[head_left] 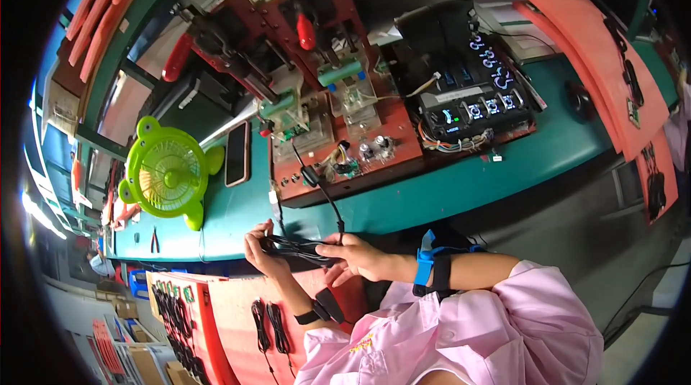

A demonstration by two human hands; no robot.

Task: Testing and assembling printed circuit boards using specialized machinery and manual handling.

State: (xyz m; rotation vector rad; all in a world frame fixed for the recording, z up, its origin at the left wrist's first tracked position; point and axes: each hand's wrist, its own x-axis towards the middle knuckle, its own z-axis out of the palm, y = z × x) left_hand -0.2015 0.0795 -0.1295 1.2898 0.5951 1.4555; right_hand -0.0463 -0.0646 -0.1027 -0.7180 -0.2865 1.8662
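Note:
A coiled bundle of black cable stretches between my two hands, just off the table's front edge. My left hand has its fingers closed round the bundle's left end. Around the right end, my right hand grips the same cable with thumb and fingers. One strand runs up from the right hand to a black inline block, and on toward a green circuit board in the left clamp of a red test fixture. A white connector lies by the fixture's left front corner.
A green fan and a phone stand left of the fixture. Red-handled toggle clamps rise behind it. To the right are a lit instrument box, a black mouse and pink boards. Bundled cables lie on a pink board below.

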